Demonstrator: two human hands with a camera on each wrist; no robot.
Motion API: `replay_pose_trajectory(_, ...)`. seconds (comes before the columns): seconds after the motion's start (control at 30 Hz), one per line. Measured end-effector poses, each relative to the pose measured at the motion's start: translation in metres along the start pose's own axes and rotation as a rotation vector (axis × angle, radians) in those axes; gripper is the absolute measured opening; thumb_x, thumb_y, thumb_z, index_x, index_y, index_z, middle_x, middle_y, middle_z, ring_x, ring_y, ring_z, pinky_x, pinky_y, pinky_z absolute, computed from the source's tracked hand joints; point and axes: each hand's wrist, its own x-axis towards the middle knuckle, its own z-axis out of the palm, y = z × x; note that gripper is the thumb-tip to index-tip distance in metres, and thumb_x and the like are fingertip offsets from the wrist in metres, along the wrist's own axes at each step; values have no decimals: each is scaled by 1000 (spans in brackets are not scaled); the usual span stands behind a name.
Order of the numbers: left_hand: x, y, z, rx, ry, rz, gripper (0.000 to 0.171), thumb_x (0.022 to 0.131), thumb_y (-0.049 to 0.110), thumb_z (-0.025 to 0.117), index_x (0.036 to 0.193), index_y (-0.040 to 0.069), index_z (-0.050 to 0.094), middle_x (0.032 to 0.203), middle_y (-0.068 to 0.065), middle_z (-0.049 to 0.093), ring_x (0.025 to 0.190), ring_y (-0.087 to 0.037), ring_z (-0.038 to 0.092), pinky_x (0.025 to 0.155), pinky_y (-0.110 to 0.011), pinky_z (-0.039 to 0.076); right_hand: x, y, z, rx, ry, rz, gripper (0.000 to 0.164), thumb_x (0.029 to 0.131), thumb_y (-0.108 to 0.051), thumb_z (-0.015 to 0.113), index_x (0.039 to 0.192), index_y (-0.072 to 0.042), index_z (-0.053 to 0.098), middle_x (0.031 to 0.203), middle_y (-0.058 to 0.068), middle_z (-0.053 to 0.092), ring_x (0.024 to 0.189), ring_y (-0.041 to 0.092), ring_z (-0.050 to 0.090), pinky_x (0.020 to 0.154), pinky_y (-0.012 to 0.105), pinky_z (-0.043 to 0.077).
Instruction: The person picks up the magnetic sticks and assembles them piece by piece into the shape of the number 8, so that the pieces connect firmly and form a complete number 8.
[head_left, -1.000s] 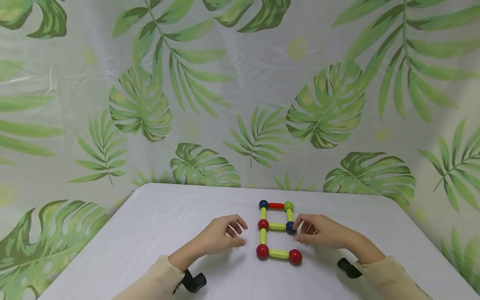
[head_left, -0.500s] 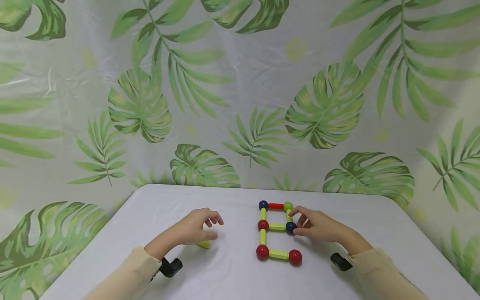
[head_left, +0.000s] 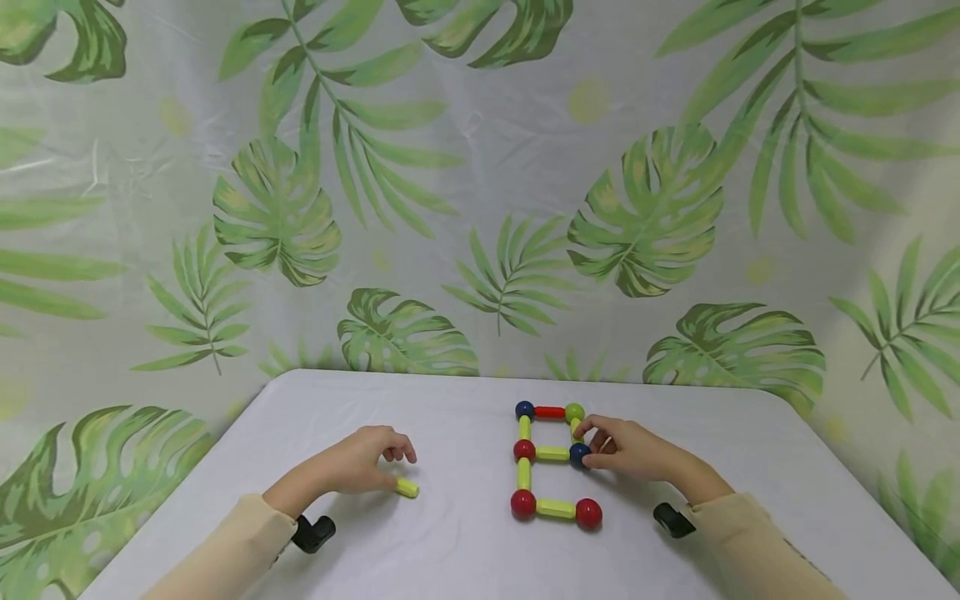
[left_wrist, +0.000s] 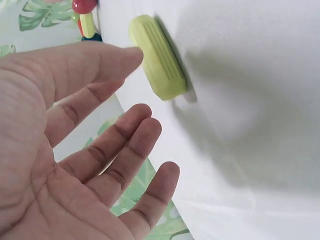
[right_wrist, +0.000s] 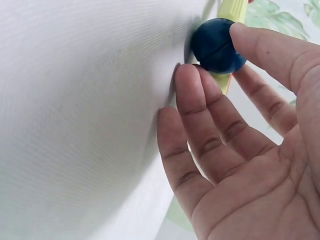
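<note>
On the white table lies a ladder-like frame of magnetic sticks and balls. Thumb and fingers of my right hand [head_left: 626, 450] hold its blue ball [right_wrist: 216, 45] at the right side, with the index finger reaching along the yellow-green stick above it. To the left, my left hand [head_left: 360, 460] hovers low with relaxed fingers spread apart and nothing between them. A loose yellow-green magnetic stick [left_wrist: 158, 57] lies beside that hand, the thumb tip overlapping its edge in the left wrist view.
The frame's lower part has a red ball [head_left: 523, 503] at left, a yellow-green stick [head_left: 556, 508] and another red ball [head_left: 588, 513]. At its top are a dark blue ball [head_left: 524, 410], a red stick [head_left: 550, 412] and a green ball [head_left: 574, 412]. A leaf-print curtain [head_left: 480, 183] hangs behind the table.
My left hand has moved left, away from the frame to the loose stick, which has come into sight. My right hand has closed in on the blue ball.
</note>
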Motion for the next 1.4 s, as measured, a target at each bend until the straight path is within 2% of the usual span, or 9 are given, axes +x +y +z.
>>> replay_pose_trajectory(0.1,-2,-4,-1,-11,-30,16,27,88,10,85,113,17,77,108,-3,70,105,-24,66,94,-43,55,0,2,0,9,1,-2,37,100,-21,77,132,-10,62,104,3,70,91,17,65,79,32,54)
replay_pose_trajectory(0.3,-4,-8,1,-46,-73,14,28,88,10,86,113,21,79,105,4,70,103,-17,66,94,-42,57,0,7,-1,69,-12,-9,34,101,-19,76,131,-10,64,111,6,71,100,21,69,88,40,57)
replay_pose_trajectory(0.53,-5,-8,4,-92,-79,13,24,87,4,86,105,20,80,94,6,70,90,-10,63,83,-28,53,1,11,0,102,-25,-14,33,101,-19,76,131,-10,65,114,8,71,106,24,70,94,49,59)
replay_pose_trajectory(0.7,-5,-8,7,-117,-84,17,20,88,5,86,102,18,81,88,7,70,81,-5,60,76,-23,51,3,13,0,117,-41,-16,33,101,-19,76,131,-10,65,115,9,71,106,25,70,92,47,58)
replay_pose_trajectory(0.83,-2,-6,8,-102,-79,34,17,88,8,87,100,18,81,84,8,69,77,-3,57,72,-22,50,4,14,-1,122,-43,-9,33,102,-19,75,132,-10,65,115,9,71,106,25,69,91,44,56)
replay_pose_trajectory(1.4,10,7,15,-83,-89,59,14,87,9,87,96,15,78,78,9,66,70,0,55,67,-21,49,9,10,1,118,-47,-1,31,101,-18,76,130,-12,65,112,7,71,105,25,68,88,41,55)
